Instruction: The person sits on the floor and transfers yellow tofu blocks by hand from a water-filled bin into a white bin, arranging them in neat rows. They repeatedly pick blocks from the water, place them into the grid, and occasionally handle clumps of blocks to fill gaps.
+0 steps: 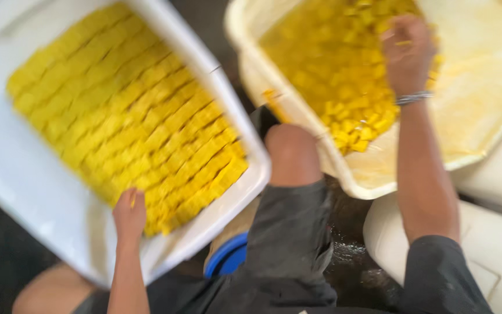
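We see the left hand (129,214), fingers together, resting on neat rows of yellow cubes (129,110) at the near edge of a white tray (24,192). The right hand (407,55), fingers curled on loose yellow pieces (344,87), reaches into a cream tub (373,180).

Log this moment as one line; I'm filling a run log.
left hand: on arranged yellow cubes in white tray | right hand: in loose yellow pieces, cream tub | grip unclear, blurred

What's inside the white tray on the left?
The white tray holds neat rows of yellow blocks. The left hand covers a few at the near edge; nothing beneath them shows.
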Demonstrator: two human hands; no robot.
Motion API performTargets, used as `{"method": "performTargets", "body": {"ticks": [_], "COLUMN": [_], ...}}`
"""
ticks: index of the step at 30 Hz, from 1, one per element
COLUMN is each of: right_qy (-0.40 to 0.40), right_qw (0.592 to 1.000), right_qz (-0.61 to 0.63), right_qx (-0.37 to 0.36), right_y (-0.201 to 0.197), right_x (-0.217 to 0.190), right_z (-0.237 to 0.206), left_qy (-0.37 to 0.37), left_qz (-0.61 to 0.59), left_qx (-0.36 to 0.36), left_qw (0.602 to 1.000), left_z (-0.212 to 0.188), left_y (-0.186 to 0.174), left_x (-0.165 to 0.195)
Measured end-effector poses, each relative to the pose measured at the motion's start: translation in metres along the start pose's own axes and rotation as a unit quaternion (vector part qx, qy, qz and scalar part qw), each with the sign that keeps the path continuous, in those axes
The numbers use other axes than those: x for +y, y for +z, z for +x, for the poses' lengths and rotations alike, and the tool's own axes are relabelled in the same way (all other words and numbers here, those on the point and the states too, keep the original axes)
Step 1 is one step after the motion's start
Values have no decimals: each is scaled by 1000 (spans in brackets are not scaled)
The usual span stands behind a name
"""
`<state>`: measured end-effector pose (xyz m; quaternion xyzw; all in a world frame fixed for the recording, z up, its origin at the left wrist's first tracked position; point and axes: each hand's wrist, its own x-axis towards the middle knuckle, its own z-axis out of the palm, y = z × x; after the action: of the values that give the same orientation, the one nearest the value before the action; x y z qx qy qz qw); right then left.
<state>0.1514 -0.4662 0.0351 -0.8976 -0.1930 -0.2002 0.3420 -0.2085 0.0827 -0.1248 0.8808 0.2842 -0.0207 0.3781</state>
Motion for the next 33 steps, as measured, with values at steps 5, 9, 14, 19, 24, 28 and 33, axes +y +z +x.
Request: {"method": "performTargets", "body": {"ticks": [5, 9, 14, 19, 24, 28, 33], "right_qy": [182, 337, 369, 413, 312, 169, 82], "right_qw": [979, 893, 794, 803, 915, 941, 937], "right_qz": [-63, -180, -233, -230, -69, -44, -67], "right_qx": [-72, -237, -423, -363, -245, -289, -333], "right_y": [52, 101, 147, 162, 173, 213, 255], "right_x": [105, 152, 169, 161, 158, 161, 173], "right_z": [-69, -114, -159, -155, -130, -119, -119], "left_qy": [13, 70, 49, 49, 12, 17, -19], "left_qz": [65, 39, 111, 122, 125, 109, 136], "left_qx": [-85, -130, -27, -61, -78, -92, -114], "left_qw": [994, 988, 992, 989, 989, 990, 984], "left_z": [-8, -77, -122, -112, -118, -119, -125], "left_y": [39, 85, 106, 102, 99, 97, 92], "left_x": [40, 74, 100, 106, 99, 90, 88]}}
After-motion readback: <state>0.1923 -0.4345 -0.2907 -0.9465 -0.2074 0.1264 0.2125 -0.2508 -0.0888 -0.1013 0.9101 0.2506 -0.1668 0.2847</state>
